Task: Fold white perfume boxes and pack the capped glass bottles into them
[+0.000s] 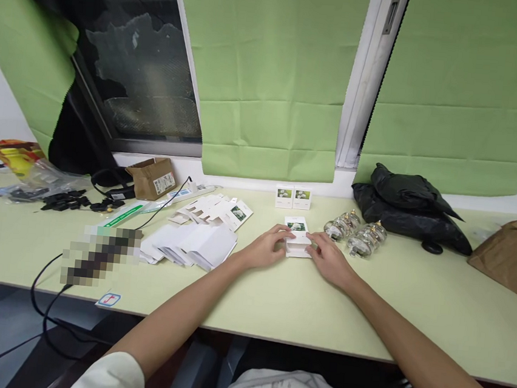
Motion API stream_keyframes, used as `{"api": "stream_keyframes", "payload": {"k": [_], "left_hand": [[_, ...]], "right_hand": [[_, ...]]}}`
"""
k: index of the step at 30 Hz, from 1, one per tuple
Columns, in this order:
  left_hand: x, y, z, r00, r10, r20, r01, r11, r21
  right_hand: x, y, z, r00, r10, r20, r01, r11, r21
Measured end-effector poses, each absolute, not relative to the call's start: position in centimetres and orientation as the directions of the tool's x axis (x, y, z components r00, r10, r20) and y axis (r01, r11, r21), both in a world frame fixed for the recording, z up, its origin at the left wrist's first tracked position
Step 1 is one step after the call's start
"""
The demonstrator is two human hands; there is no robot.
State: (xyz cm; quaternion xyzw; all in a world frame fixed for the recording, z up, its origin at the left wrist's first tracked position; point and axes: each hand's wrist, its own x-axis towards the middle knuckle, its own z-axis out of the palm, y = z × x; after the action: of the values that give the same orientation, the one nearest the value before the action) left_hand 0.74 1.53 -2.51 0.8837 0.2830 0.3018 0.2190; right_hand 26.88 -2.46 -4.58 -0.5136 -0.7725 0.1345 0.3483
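Note:
A small white carton [298, 247] with a green picture on its face lies on the table in front of me, its near end looking open. My left hand [266, 247] grips its left side, thumb and fingers bent against the edge. From the other side my right hand [330, 261] holds the carton with its fingertips. Just behind stand two upright white boxes [284, 197] with similar pictures, side by side. Right of the carton lie two rows of shiny silver and gold round items [367, 239] in clear wrapping; their kind is unclear.
Left of my hands lie folded white sheets [194, 244] and flat cartons [239, 213]. Farther left are a small brown box [154, 179], black pieces [66, 199] and a cable [166, 203]. On the right sit a black plastic bag [410, 211] and a large cardboard box [513, 255].

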Motion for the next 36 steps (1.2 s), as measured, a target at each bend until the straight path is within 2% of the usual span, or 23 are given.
{"api": "stream_keyframes", "payload": {"k": [4, 12, 22, 36], "left_hand": [[0.7, 1.3, -2.1, 0.660, 0.629, 0.412, 0.412, -0.761, 0.502], [0.4, 1.0, -1.2, 0.672, 0.637, 0.378, 0.458, -0.758, 0.464], [0.2, 1.7, -1.8, 0.655, 0.660, 0.366, 0.485, -0.740, 0.467], [0.3, 1.8, -2.4, 0.636, 0.669, 0.385, 0.451, -0.727, 0.517]], "right_hand": [[26.9, -2.5, -4.4, -0.243, 0.891, 0.383, 0.689, 0.436, -0.579], [26.9, -2.5, -4.2, -0.245, 0.906, 0.345, 0.707, 0.410, -0.576], [27.1, -2.5, -4.0, -0.280, 0.886, 0.369, 0.674, 0.455, -0.582], [26.8, -2.7, -3.8, -0.251, 0.903, 0.350, 0.696, 0.420, -0.583]]}}
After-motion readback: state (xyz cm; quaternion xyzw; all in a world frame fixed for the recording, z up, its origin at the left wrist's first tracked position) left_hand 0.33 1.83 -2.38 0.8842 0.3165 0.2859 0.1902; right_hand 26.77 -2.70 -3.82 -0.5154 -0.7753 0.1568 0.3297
